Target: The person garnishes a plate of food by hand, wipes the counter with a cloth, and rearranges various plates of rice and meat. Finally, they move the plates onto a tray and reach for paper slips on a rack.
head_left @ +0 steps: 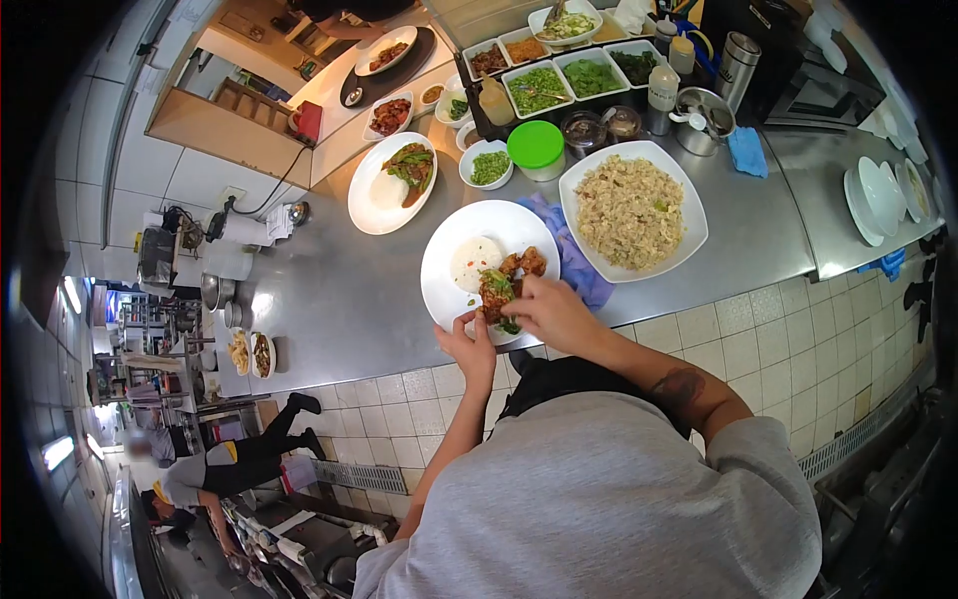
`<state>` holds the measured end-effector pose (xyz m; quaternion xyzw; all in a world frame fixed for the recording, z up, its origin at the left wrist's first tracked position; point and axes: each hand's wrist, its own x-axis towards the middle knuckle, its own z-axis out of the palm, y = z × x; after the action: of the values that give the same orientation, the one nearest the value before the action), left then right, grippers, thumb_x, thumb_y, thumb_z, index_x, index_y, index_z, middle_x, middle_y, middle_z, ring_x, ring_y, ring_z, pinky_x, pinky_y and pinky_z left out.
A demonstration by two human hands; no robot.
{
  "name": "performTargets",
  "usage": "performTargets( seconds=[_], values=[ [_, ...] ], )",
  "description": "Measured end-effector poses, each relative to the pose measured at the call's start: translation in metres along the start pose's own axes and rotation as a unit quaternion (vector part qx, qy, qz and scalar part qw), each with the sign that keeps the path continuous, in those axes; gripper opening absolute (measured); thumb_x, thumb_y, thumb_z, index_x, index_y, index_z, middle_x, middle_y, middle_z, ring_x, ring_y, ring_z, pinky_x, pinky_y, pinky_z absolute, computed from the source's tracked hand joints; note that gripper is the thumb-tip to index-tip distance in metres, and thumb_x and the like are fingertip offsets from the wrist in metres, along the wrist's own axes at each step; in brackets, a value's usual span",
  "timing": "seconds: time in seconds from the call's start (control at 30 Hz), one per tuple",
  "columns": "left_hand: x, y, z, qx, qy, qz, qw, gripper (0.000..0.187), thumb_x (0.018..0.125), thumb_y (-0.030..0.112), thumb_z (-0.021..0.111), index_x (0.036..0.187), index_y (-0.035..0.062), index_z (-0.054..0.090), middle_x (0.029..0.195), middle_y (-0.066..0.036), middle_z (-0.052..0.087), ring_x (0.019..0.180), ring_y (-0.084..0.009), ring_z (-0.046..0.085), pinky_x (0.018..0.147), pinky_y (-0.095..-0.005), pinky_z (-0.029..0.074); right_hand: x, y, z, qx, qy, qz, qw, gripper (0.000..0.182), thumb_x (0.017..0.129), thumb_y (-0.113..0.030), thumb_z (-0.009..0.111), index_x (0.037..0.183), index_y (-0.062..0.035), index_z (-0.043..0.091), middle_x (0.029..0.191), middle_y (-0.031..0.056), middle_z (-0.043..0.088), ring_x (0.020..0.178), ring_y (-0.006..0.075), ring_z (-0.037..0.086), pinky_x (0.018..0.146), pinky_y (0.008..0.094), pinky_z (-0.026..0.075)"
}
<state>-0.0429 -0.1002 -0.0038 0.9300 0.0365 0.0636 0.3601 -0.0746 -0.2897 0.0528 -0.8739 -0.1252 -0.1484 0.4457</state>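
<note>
A white oval plate (435, 262) on the steel counter holds a white rice mound (477, 264), browned fried pieces (532, 262) and green garnish (493, 282). My left hand (469, 349) grips the plate's near rim, with its fingertips close to the food. Over the food, my right hand (555, 315) has its fingers pinched together at the fried pieces; whatever they hold is hidden. Beside the plate on the right lies a purple cloth (591, 290), partly under a square white bowl (696, 222) of fried rice (629, 212).
Another plate (367, 218) of rice and vegetables sits at upper left. Behind are a green-lidded tub (536, 148), a bowl of chopped greens (488, 168), and garnish trays (539, 92). A metal pot (701, 122) and blue cloth (747, 153) stand right. Another person (235, 467) is at lower left.
</note>
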Motion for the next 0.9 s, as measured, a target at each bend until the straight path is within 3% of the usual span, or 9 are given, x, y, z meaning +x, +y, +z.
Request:
performTargets(
  seconds=[0.07, 0.1, 0.23, 0.37, 0.43, 0.53, 0.63, 0.73, 0.9],
  values=[
    [-0.001, 0.003, -0.001, 0.002, -0.002, -0.008, 1.0, 0.029, 0.087, 0.035, 0.06, 0.096, 0.008, 0.063, 0.133, -0.035, 0.024, 0.126, -0.0468, 0.025, 0.105, -0.0487, 0.018, 0.009, 0.013, -0.002, -0.016, 0.038, 0.051, 0.998, 0.02, 0.069, -0.005, 0.067, 0.088, -0.0105, 0.069, 0.079, 0.0091, 0.05, 0.076, 0.0262, 0.054, 0.066, 0.0376, 0.044],
    [-0.001, 0.001, -0.001, 0.007, 0.002, -0.005, 1.0, 0.029, 0.086, 0.035, 0.06, 0.096, 0.0081, 0.064, 0.132, -0.034, 0.026, 0.125, -0.0465, 0.026, 0.105, -0.0489, 0.019, 0.016, 0.023, -0.004, -0.042, 0.066, 0.032, 0.996, 0.02, 0.071, -0.004, 0.063, 0.09, -0.0095, 0.069, 0.081, 0.0104, 0.052, 0.077, 0.0281, 0.055, 0.068, 0.0385, 0.045],
    [-0.001, 0.001, -0.002, 0.017, 0.002, 0.008, 1.0, 0.028, 0.085, 0.034, 0.062, 0.096, 0.0085, 0.064, 0.129, -0.032, 0.03, 0.121, -0.0454, 0.031, 0.103, -0.0492, 0.022, 0.045, 0.056, -0.001, -0.13, 0.036, 0.032, 0.99, 0.021, 0.073, -0.008, 0.058, 0.092, -0.0089, 0.068, 0.091, 0.0128, 0.053, 0.086, 0.0309, 0.054, 0.069, 0.0419, 0.046],
    [-0.003, 0.003, -0.006, -0.009, -0.019, 0.002, 1.0, 0.026, 0.082, 0.027, 0.065, 0.1, 0.0082, 0.063, 0.135, -0.035, 0.022, 0.125, -0.0478, 0.024, 0.104, -0.0519, 0.018, 0.066, 0.065, 0.01, -0.189, -0.066, 0.077, 0.977, 0.017, 0.073, -0.014, 0.061, 0.088, -0.0121, 0.069, 0.098, 0.0117, 0.054, 0.096, 0.0297, 0.051, 0.076, 0.0478, 0.043],
    [-0.002, 0.0, -0.003, 0.007, 0.006, 0.03, 0.999, 0.025, 0.082, 0.028, 0.066, 0.097, 0.0085, 0.063, 0.129, -0.032, 0.029, 0.119, -0.0454, 0.032, 0.102, -0.0496, 0.023, 0.075, 0.066, 0.009, -0.235, -0.172, 0.088, 0.953, 0.016, 0.07, -0.018, 0.064, 0.085, -0.0134, 0.07, 0.102, 0.0107, 0.054, 0.1, 0.0288, 0.05, 0.08, 0.0509, 0.04],
    [-0.001, -0.005, -0.001, 0.01, 0.018, 0.034, 0.999, 0.023, 0.082, 0.027, 0.066, 0.096, 0.0086, 0.063, 0.125, -0.03, 0.035, 0.114, -0.044, 0.038, 0.1, -0.0481, 0.027, 0.083, 0.069, 0.007, -0.232, -0.187, 0.094, 0.95, 0.017, 0.064, -0.022, 0.071, 0.081, -0.0209, 0.069, 0.099, 0.005, 0.055, 0.101, 0.0258, 0.048, 0.078, 0.0484, 0.039],
    [0.001, -0.005, 0.002, 0.014, 0.033, 0.024, 0.999, 0.022, 0.083, 0.026, 0.065, 0.095, 0.0081, 0.063, 0.121, -0.028, 0.037, 0.111, -0.0428, 0.041, 0.098, -0.0472, 0.029, 0.089, 0.062, -0.001, -0.214, -0.194, 0.057, 0.956, 0.015, 0.062, -0.021, 0.074, 0.075, -0.017, 0.069, 0.101, 0.0056, 0.056, 0.104, 0.0264, 0.049, 0.082, 0.054, 0.037],
    [0.002, -0.005, 0.0, -0.013, 0.026, 0.021, 0.999, 0.022, 0.084, 0.026, 0.064, 0.095, 0.0072, 0.064, 0.115, -0.025, 0.04, 0.107, -0.0406, 0.043, 0.096, -0.0458, 0.032, 0.092, 0.055, -0.005, -0.233, -0.195, 0.02, 0.952, 0.014, 0.062, -0.022, 0.074, 0.074, -0.0195, 0.069, 0.097, 0.0033, 0.059, 0.104, 0.0248, 0.05, 0.083, 0.0552, 0.036],
    [0.003, -0.006, 0.003, -0.046, 0.021, 0.013, 0.999, 0.022, 0.085, 0.024, 0.064, 0.095, 0.0051, 0.064, 0.108, -0.021, 0.043, 0.103, -0.0358, 0.045, 0.094, -0.0423, 0.034, 0.097, 0.067, -0.008, -0.14, -0.251, 0.066, 0.956, 0.014, 0.062, -0.024, 0.076, 0.071, -0.0182, 0.067, 0.081, -0.0007, 0.065, 0.088, 0.0207, 0.06, 0.082, 0.0553, 0.035]
  ],
)
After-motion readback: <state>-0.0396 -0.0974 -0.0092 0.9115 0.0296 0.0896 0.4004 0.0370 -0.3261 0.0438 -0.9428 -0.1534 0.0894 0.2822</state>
